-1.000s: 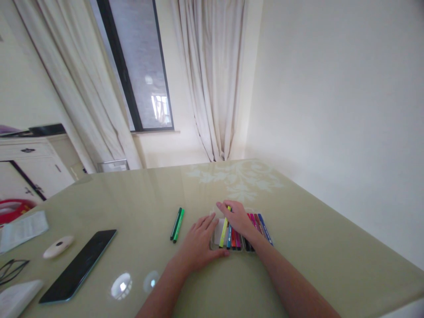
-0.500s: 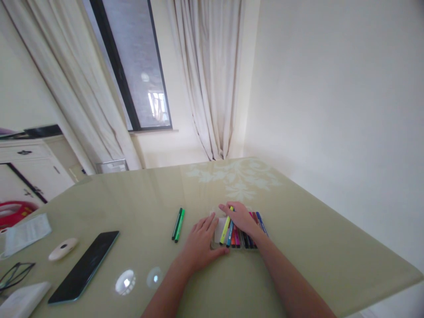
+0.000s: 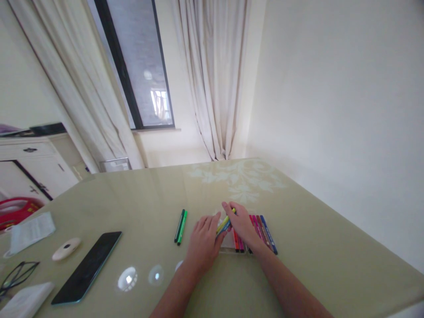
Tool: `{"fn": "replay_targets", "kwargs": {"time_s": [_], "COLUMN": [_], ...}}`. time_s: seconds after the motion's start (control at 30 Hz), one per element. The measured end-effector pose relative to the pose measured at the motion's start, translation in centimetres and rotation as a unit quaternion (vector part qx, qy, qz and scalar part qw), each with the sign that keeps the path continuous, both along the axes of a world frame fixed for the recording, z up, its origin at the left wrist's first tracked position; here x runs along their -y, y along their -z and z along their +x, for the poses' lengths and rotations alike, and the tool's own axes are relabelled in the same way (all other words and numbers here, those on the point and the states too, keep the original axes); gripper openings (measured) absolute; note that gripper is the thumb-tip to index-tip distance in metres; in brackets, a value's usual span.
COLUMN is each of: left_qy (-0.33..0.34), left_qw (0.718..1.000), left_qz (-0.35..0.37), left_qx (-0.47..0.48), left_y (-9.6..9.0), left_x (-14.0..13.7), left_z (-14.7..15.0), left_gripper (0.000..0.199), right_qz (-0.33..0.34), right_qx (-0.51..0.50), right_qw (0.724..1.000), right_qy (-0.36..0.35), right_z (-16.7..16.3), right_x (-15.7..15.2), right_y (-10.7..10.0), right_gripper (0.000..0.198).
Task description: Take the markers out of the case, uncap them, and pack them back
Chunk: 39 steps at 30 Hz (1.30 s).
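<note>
A yellow marker [image 3: 226, 220] and a blue marker [image 3: 225, 227] lie together, tilted, between my two hands. My left hand [image 3: 202, 238] pinches their lower ends between thumb and fingers. My right hand [image 3: 241, 222] closes around their upper part, with the yellow tip poking out beside the thumb. Beneath both hands is a clear, shallow marker case [image 3: 228, 251], part of it hidden by them. Red and pink markers [image 3: 238, 242] show in its middle, and several pink, brown and blue markers [image 3: 264, 229] fill its right side. Left of my left hand, two green markers [image 3: 180, 227] rest side by side.
The glass-topped table [image 3: 139, 198] carries a dark phone [image 3: 88, 267], an oval white case [image 3: 66, 249], eyeglasses [image 3: 18, 276], a face mask [image 3: 31, 232] and a white box [image 3: 26, 300] at left. A wall [image 3: 347, 110] borders the table's right side.
The yellow and blue markers have been lifted from the case's left part and tilted. My left hand has come off the case edge and closed on their lower ends.
</note>
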<state>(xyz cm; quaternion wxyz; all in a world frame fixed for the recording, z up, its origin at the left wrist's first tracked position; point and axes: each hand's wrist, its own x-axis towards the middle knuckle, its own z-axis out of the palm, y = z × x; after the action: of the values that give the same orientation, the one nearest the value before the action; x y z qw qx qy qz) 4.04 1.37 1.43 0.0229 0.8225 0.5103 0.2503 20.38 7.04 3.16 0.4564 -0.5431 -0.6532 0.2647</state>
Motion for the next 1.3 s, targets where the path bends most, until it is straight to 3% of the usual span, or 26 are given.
{"fn": "replay_targets", "kwargs": {"time_s": [0.1, 0.27, 0.33, 0.4, 0.47, 0.57, 0.73, 0.87, 1.0, 1.07, 1.13, 1.2, 1.3], "left_qy": [-0.015, 0.003, -0.046, -0.139, -0.233, -0.352, -0.398, -0.381, -0.342, -0.245, -0.081, 0.041, 0.082], "left_qw": [0.999, 0.999, 0.998, 0.988, 0.969, 0.926, 0.901, 0.906, 0.93, 0.966, 0.995, 0.998, 0.993], "left_qz": [0.02, -0.008, -0.031, -0.044, -0.049, -0.074, -0.114, -0.113, -0.032, -0.007, -0.016, -0.032, -0.057], "left_qx": [-0.04, -0.038, -0.037, -0.046, -0.071, -0.115, -0.129, -0.144, -0.131, -0.086, -0.047, -0.047, -0.056], "left_y": [0.9, 1.5, 0.8, -0.1, -1.0, -1.5, -0.6, -0.6, -1.3, -1.3, -0.9, -0.3, 0.6], "left_x": [-0.2, -0.7, -1.0, -1.4, -1.7, -1.8, -1.9, -2.1, -2.0, -1.6, -1.0, -0.4, 0.1], "left_z": [0.5, 0.1, -0.8, -2.4, -4.3, -6.9, -9.1, -9.0, -7.1, -5.2, -3.3, -1.7, -0.6], "left_gripper": [0.044, 0.052, 0.053, 0.051, 0.048, 0.042, 0.034, 0.032, 0.036, 0.039, 0.047, 0.067, 0.088], "right_qz": [0.009, -0.001, -0.003, 0.013, 0.033, 0.006, -0.005, 0.008, -0.003, -0.009, -0.01, -0.01, -0.01], "right_qx": [-0.026, -0.084, -0.098, -0.082, -0.016, 0.133, 0.304, 0.336, 0.331, 0.328, 0.323, 0.317, 0.307], "right_qw": [0.999, 0.993, 0.993, 0.996, 0.999, 0.99, 0.952, 0.942, 0.944, 0.945, 0.946, 0.948, 0.952], "right_qy": [-0.041, -0.085, -0.066, -0.017, 0.028, 0.043, 0.024, -0.006, -0.001, -0.002, -0.003, -0.001, 0.0], "right_z": [-1.4, -1.7, -0.8, 0.7, 2.3, 4.0, 3.9, 3.2, 3.1, 3.0, 2.9, 2.9, 2.9], "right_x": [0.8, 1.0, 0.5, -0.2, -0.9, -1.5, -1.3, -1.3, -1.5, -1.5, -1.5, -1.6, -1.7], "right_y": [0.1, 0.0, -0.2, -0.5, -0.7, -0.6, 0.2, 0.8, 1.0, 1.0, 1.0, 1.0, 1.3], "right_gripper": [0.049, 0.045, 0.044, 0.043, 0.042, 0.046, 0.046, 0.041, 0.042, 0.042, 0.042, 0.041, 0.042]}}
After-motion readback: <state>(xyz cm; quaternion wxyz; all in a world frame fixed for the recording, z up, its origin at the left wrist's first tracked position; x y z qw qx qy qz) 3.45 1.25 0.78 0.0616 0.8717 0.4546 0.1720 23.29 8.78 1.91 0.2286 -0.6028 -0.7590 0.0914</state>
